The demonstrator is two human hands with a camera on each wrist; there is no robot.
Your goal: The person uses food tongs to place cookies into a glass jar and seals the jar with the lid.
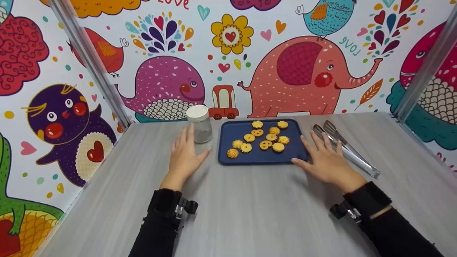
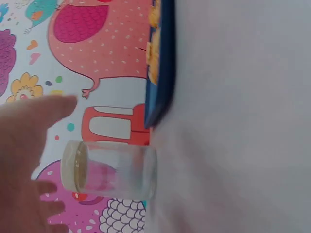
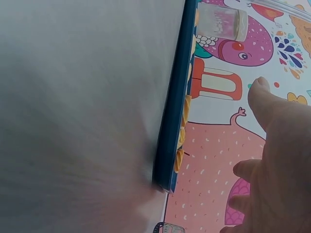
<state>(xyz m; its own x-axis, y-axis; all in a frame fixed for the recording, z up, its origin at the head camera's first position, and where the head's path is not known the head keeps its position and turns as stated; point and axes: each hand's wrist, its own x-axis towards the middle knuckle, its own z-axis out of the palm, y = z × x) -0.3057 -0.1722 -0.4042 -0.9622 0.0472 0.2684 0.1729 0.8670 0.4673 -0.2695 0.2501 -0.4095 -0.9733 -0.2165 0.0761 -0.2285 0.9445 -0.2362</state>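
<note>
A clear jar [image 1: 203, 130] with a cream lid [image 1: 197, 111] stands upright on the table, left of a blue tray [image 1: 228, 128]. Several cookies [image 1: 232, 153] of different shapes, some like pretzels and some swirled, lie spread over the tray. My left hand [image 1: 185, 153] is just in front of the jar with fingers extended; the left wrist view shows a gap between hand and jar [image 2: 116, 170]. Over the tray's right front corner is my right hand [image 1: 326, 162], fingers spread and holding nothing. Metal tongs [image 1: 351, 150] lie right of the tray, partly behind that hand.
The grey table [image 1: 250, 207] meets a wall [image 1: 228, 67] printed with cartoon animals at its back. Another printed panel [image 1: 21, 117] borders the left side. Metal posts [image 1: 93, 67] stand at the back corners.
</note>
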